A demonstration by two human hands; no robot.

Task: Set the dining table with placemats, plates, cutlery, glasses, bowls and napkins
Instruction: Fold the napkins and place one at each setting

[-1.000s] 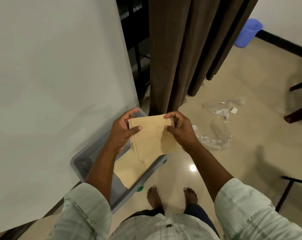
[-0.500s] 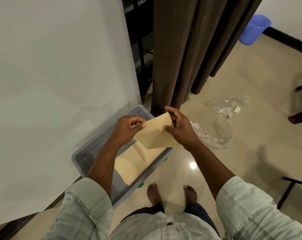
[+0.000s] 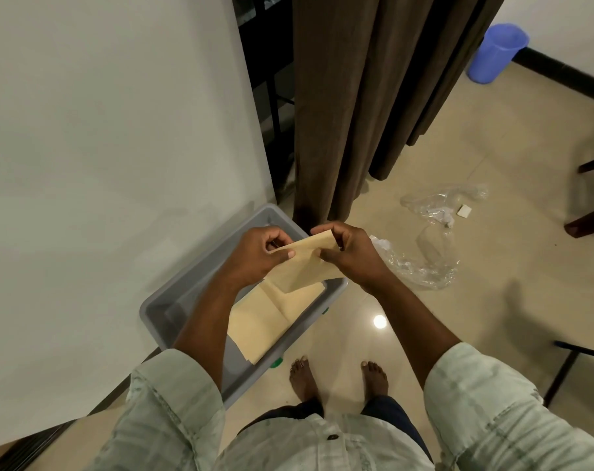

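I stand over a grey plastic bin on the floor by the white wall. Both hands hold a folded tan napkin above the bin. My left hand pinches its left top corner between thumb and fingers. My right hand pinches the right top corner. More tan napkins lie flat inside the bin beneath the held one.
A brown curtain hangs just behind the bin. Crumpled clear plastic wrap lies on the tiled floor to the right. A blue bucket stands at the far wall. Dark chair legs show at the right edge.
The napkin has tilted from nearly upright to a flatter slant, and my two hands have drawn closer together at its top edge.
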